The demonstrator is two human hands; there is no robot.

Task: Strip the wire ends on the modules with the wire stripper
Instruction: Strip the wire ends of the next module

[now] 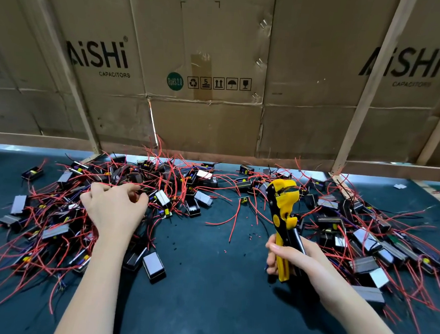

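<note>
A yellow and black wire stripper [282,224] is held upright in the lower right of the frame, its handles gripped by the right hand [291,262], whose fingers are wrapped closed around them; its head is raised above the dark green table [204,284] with nothing seen between its jaws. The left hand [113,206] is stretched out at centre left, palm down, over a heap of modules [84,209], with fingers curled into the tangle of red wires [160,178]; whether a wire or module is actually pinched cannot be told, since the fingertips are hidden by the hand itself. A second pile of modules [365,244] is spread across the right side of the frame, just beside the right hand. A single red wire [233,220] lies loose on the bare table between the two hands, near small scraps of insulation [250,236]. Cardboard boxes [211,68] printed "AiSHi CAPACITORS" are stood along the top of the frame, behind the table.
</note>
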